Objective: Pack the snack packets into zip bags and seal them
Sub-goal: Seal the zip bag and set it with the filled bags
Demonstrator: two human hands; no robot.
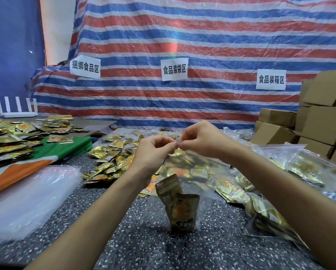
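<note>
Forearms nearest, both bare, stretched in from the lower edge over a speckled grey surface (140, 246). Just beyond, clear zip bag (192, 182) hanging upright from the hands, its foot down by the surface, contact not clear. Inside, at the bottom, two gold snack packets (184, 211) standing on end, one overlapping the other. At the bag's top edge, left hand (153, 151) and right hand (200, 139) side by side, fingers curled, thumb and fingertips of each pinching the closing strip, the two pinches touching at the middle. To the left, flat stack of empty clear bags (30, 197) lying on the surface, next to a green, white and orange cloth (52, 154). Behind the held bag, loose packets (108, 158) scattered in a heap; to the right, filled bags (307, 170) lying in a jumble. Farther left, second heap of gold packets (7, 141) partly on the cloth, and behind it white router (17, 114) with upright antennas. At far right, brown cardboard boxes (319, 117) stacked. At the back, red, white and blue striped tarpaulin (182, 36) hanging as a wall, bearing three white paper signs (174, 69) with printed characters.
</note>
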